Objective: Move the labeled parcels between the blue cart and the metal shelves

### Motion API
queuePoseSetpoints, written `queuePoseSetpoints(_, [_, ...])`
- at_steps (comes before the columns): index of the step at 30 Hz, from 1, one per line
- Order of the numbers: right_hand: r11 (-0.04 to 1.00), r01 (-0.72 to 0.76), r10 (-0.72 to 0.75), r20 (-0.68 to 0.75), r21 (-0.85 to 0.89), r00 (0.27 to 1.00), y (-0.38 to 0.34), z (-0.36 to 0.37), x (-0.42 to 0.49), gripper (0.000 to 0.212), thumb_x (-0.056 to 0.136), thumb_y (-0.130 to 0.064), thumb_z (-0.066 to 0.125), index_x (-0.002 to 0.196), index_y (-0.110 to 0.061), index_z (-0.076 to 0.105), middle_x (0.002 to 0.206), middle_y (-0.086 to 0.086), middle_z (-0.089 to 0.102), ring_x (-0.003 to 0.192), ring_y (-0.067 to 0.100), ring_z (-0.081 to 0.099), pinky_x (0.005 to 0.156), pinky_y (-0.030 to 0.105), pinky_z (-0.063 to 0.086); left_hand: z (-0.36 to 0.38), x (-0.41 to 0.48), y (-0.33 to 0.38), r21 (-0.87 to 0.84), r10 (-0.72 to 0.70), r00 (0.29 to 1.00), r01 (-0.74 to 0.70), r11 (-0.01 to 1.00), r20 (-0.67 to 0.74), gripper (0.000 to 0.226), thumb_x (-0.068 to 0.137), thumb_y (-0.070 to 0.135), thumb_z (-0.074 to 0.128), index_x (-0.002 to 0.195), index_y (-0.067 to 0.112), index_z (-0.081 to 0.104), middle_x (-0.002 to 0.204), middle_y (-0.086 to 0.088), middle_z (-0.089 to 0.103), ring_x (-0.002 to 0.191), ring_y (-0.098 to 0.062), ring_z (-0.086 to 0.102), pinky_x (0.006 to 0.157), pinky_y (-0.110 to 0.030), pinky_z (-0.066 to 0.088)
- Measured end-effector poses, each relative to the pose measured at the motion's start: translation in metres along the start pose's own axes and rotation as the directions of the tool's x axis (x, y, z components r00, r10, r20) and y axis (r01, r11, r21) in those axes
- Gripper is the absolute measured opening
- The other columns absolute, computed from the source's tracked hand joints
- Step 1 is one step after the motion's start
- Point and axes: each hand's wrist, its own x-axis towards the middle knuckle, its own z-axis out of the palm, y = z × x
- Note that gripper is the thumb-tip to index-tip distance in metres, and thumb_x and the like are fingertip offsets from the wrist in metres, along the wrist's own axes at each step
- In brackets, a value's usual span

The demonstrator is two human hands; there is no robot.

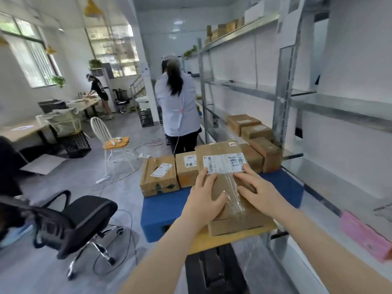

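Note:
A large brown parcel with a white label reading 7786 sits tilted in front of me over the blue cart. My left hand grips its near left side and my right hand lies on its top right, both holding it. Under it is another cardboard box. Further parcels stand on the cart: a flat one at the left, a small labeled one beside it, and two at the right. More parcels rest on the low metal shelf.
A person in a light shirt stands just beyond the cart by the shelves. A black office chair is at my left, a white chair farther off, cables on the floor. A pink box lies on the shelf at right.

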Motion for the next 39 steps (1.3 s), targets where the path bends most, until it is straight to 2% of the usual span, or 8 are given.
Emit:
queuePoseSetpoints(4, [0.998, 0.053, -0.058, 0.16, 0.037, 0.985, -0.009, 0.091, 0.052, 0.046, 0.093, -0.034, 0.056, 0.136, -0.046, 0.044, 0.148, -0.029, 0.015, 0.139, 0.002, 0.023, 0.109, 0.023, 0.024, -0.028, -0.017, -0.085, 0.031, -0.171, 0.984, 0.172, 0.985, -0.048, 0.064, 0.084, 0.056, 0.044, 0.143, 0.04, 0.025, 0.154, 0.025, 0.0, 0.133, -0.023, 0.034, 0.103, -0.042, 0.039])
queuePoseSetpoints(9, [0.996, 0.052, -0.075, 0.348, 0.075, 0.935, 0.002, 0.178, 0.088, 0.046, 0.093, -0.036, 0.053, 0.137, -0.046, 0.041, 0.144, -0.033, 0.01, 0.14, 0.002, 0.021, 0.11, 0.025, 0.02, -0.029, -0.038, -0.156, 0.029, -0.365, 0.929, 0.367, 0.93, -0.06, 0.064, 0.086, 0.052, 0.046, 0.144, 0.036, 0.026, 0.156, 0.021, -0.001, 0.136, -0.021, 0.031, 0.108, -0.041, 0.034])
queuePoseSetpoints(15, [0.995, 0.028, -0.072, 0.476, 0.099, 0.876, 0.034, 0.23, 0.123, 0.046, 0.094, -0.035, 0.052, 0.138, -0.045, 0.041, 0.15, -0.028, 0.012, 0.139, 0.003, 0.024, 0.107, 0.02, 0.02, -0.006, -0.028, -0.203, 0.016, -0.512, 0.857, 0.514, 0.858, -0.053, 0.064, 0.085, 0.051, 0.045, 0.144, 0.036, 0.026, 0.156, 0.021, -0.001, 0.136, -0.019, 0.031, 0.107, -0.036, 0.034])
queuePoseSetpoints(21, [0.997, 0.06, -0.074, 0.61, 0.043, 0.789, 0.061, 0.256, 0.147, 0.046, 0.095, -0.034, 0.05, 0.137, -0.048, 0.038, 0.155, -0.024, 0.008, 0.139, 0.009, 0.028, 0.111, 0.03, 0.027, 0.025, -0.025, -0.225, -0.05, -0.618, 0.783, 0.616, 0.786, -0.071, 0.062, 0.085, 0.045, 0.049, 0.143, 0.033, 0.03, 0.156, 0.017, 0.002, 0.142, -0.014, 0.016, 0.111, -0.036, 0.03])
queuePoseSetpoints(28, [0.989, 0.148, -0.128, 0.67, 0.027, 0.731, 0.077, 0.258, 0.171, 0.045, 0.094, -0.035, 0.048, 0.131, -0.056, 0.035, 0.155, -0.028, 0.006, 0.135, 0.009, 0.035, 0.101, 0.024, 0.034, 0.038, -0.014, -0.224, -0.095, -0.647, 0.748, 0.64, 0.762, -0.145, 0.053, 0.086, 0.04, 0.053, 0.137, 0.034, 0.038, 0.153, 0.014, 0.009, 0.136, -0.018, 0.028, 0.105, -0.041, 0.038])
queuePoseSetpoints(33, [0.964, 0.262, -0.13, 0.774, -0.048, 0.619, 0.084, 0.245, 0.209, 0.051, 0.094, -0.034, 0.048, 0.129, -0.065, 0.029, 0.154, -0.031, 0.005, 0.138, 0.008, 0.029, 0.106, 0.028, 0.03, 0.054, 0.003, -0.209, -0.127, -0.696, 0.703, 0.685, 0.718, -0.147, 0.061, 0.085, 0.041, 0.051, 0.142, 0.034, 0.031, 0.154, 0.012, 0.002, 0.133, -0.024, 0.025, 0.098, -0.03, 0.031])
queuePoseSetpoints(35, [0.952, 0.299, -0.132, 0.8, -0.061, 0.585, 0.087, 0.238, 0.223, 0.052, 0.095, -0.033, 0.047, 0.129, -0.066, 0.028, 0.152, -0.033, 0.005, 0.139, 0.008, 0.027, 0.11, 0.032, 0.03, 0.063, 0.011, -0.203, -0.142, -0.716, 0.684, 0.701, 0.698, -0.143, 0.065, 0.084, 0.041, 0.05, 0.144, 0.033, 0.026, 0.154, 0.014, -0.003, 0.132, -0.026, 0.023, 0.097, -0.031, 0.029])
queuePoseSetpoints(39, [0.932, 0.34, -0.12, 0.781, -0.124, 0.613, 0.089, 0.23, 0.229, 0.05, 0.097, -0.028, 0.043, 0.134, -0.06, 0.031, 0.152, -0.032, 0.004, 0.14, 0.012, 0.025, 0.107, 0.035, 0.034, 0.076, 0.025, -0.191, -0.148, -0.757, 0.639, 0.742, 0.654, -0.137, 0.065, 0.087, 0.038, 0.048, 0.146, 0.034, 0.021, 0.153, 0.016, -0.009, 0.128, -0.026, 0.021, 0.101, -0.034, 0.03])
